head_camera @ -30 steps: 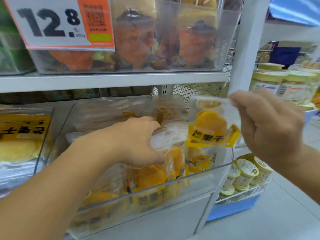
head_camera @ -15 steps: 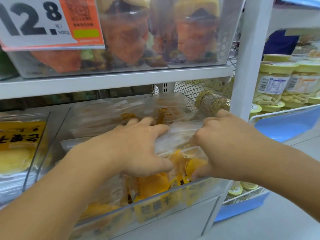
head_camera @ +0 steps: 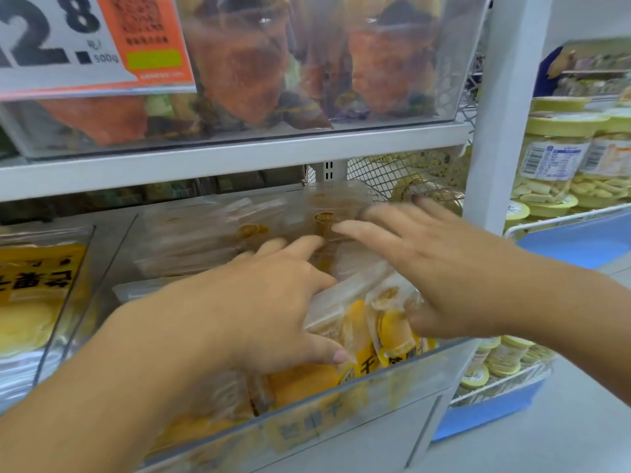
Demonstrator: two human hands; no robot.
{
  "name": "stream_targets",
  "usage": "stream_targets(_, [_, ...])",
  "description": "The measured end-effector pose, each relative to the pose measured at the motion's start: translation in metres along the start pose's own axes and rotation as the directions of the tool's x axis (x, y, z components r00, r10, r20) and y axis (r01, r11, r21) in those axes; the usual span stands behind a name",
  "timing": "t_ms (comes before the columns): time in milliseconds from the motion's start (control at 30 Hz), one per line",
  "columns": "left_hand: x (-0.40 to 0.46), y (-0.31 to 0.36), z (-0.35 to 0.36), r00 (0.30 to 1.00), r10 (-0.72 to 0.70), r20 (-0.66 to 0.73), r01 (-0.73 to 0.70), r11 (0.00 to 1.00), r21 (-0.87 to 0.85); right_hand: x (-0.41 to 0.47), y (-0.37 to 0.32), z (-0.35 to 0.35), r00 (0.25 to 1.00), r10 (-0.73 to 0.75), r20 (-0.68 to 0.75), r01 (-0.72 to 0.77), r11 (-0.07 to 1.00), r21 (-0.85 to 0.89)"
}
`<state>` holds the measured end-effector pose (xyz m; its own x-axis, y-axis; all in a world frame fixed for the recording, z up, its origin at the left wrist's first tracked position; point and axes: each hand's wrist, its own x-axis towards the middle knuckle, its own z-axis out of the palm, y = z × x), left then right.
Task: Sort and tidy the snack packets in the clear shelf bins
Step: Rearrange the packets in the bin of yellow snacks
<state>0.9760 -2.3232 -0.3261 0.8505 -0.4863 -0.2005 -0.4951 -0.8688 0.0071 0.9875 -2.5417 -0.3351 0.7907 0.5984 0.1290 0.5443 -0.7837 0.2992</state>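
At the bottom of the frame is the clear bin (head_camera: 341,414), and the yellow snack packets (head_camera: 362,336) stand inside it in the middle. The left hand (head_camera: 259,308) rests on top of the packets with its fingers stretched out flat, thumb down by the front ones. The right hand (head_camera: 444,268) lies just beside it, fingers spread and loose over the packets. Farther back, at the upper left, hangs a price sign (head_camera: 85,42). Tubs with yellow lids (head_camera: 563,158) sit at the right.
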Motion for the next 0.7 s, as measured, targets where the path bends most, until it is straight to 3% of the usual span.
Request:
stream_targets(67, [-0.001,0.001,0.0,1.0,0.005,0.012,-0.006,1.0,0.013,0.001,-0.002,-0.008,0.983,0.012,0.183,-0.031,0.994,0.105])
stream_targets(167, [-0.001,0.004,-0.001,1.0,0.001,0.01,-0.001,1.0,0.024,0.006,-0.006,-0.014,0.971,0.036,0.236,-0.077,0.983,0.165])
stream_targets(267, [-0.005,0.007,-0.002,0.999,-0.044,0.0,0.044,0.999,0.028,0.007,-0.008,-0.015,0.967,0.134,0.214,-0.166,0.976,0.139])
stream_targets(367, [-0.01,0.007,-0.002,0.998,-0.055,-0.033,0.056,0.998,0.041,0.0,0.0,-0.017,0.975,0.208,0.075,-0.205,0.978,-0.038])
stream_targets(467, [-0.016,0.008,0.0,0.996,-0.066,-0.058,0.072,0.992,0.104,-0.006,0.009,-0.017,0.986,0.169,0.008,-0.167,0.98,-0.109])
stream_targets(567, [-0.017,0.016,0.001,0.988,-0.056,-0.145,0.077,0.986,0.149,-0.008,0.01,-0.003,0.999,0.038,-0.018,-0.04,0.988,-0.147])
stream_targets(700, [-0.018,0.031,0.001,0.958,-0.018,-0.285,0.04,0.997,0.069,-0.011,0.006,-0.004,0.998,-0.067,-0.008,0.068,0.992,0.105])
